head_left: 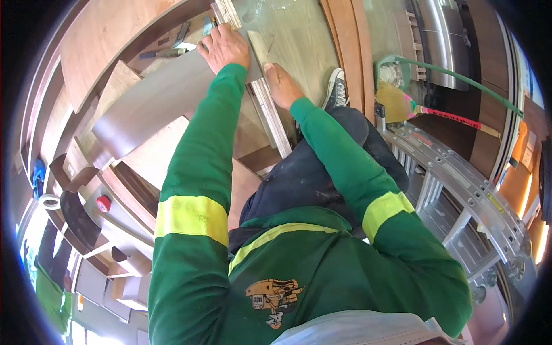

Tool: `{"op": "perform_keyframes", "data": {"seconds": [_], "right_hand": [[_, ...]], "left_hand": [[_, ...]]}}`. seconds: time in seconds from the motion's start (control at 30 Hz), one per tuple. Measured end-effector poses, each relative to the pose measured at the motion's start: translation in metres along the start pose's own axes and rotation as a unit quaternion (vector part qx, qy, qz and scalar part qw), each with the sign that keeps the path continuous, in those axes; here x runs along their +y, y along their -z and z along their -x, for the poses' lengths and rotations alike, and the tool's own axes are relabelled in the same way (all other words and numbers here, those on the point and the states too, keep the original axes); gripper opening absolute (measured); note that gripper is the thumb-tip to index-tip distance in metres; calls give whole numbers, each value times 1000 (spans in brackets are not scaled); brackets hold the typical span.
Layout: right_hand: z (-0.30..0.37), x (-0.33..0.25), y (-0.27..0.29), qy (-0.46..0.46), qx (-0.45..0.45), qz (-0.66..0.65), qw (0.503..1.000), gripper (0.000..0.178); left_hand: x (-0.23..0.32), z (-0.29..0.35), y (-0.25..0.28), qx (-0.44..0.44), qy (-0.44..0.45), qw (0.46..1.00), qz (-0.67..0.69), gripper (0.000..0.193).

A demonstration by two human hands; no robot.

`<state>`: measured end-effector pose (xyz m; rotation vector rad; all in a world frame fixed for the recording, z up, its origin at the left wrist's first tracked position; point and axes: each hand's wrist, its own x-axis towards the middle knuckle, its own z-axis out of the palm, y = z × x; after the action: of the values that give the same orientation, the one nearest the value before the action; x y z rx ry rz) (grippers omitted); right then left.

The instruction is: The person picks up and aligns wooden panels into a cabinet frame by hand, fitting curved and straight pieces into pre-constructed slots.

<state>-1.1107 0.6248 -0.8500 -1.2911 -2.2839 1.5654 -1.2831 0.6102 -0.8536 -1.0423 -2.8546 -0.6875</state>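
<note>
A long board with a smooth grey-brown face lies slantwise before me. My left hand bears down on its far end, fingers bent over it and holding it. Close by on the right, my right hand grips a pale flat wooden strip against the board's end edge; its thumb shows, while the other fingers are mostly hidden. Beneath the board runs a stack of thin layered wood strips. My bent knee and a dark sneaker are just right of the hands.
Hand tools, including a dark-handled one, lie beyond the board at left. Brown planks stand right of my foot. A broom, a green dustpan and an aluminium ladder occupy the right. Curved wooden pieces and a red tape roll are at left.
</note>
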Motion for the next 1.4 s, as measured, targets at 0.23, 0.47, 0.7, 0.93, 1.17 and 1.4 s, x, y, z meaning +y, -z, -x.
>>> {"op": "perform_keyframes", "data": {"seconds": [0.23, 0.47, 0.7, 0.93, 1.17, 1.4], "right_hand": [[-100, -24, -4, 90, 54, -53, 993, 58], [-131, -41, 0, 90, 59, -38, 993, 64], [-17, -4, -8, 0, -7, -6, 1000, 63], [71, 36, -5, -40, -20, 92, 995, 70], [86, -50, 39, -188, 38, -147, 970, 63], [33, -103, 7, 93, 32, 42, 994, 50]], "left_hand": [[3, -1, 3, 20, -12, 999, -23, 26], [3, -2, 2, 5, -6, 1000, -21, 26], [-1, 3, 5, 17, -10, 1000, -13, 24], [-9, 5, -6, 22, 4, 999, -34, 31], [-10, -19, 28, -35, -82, 996, -22, 33], [-64, -25, 233, -20, -151, 981, -119, 34]]}}
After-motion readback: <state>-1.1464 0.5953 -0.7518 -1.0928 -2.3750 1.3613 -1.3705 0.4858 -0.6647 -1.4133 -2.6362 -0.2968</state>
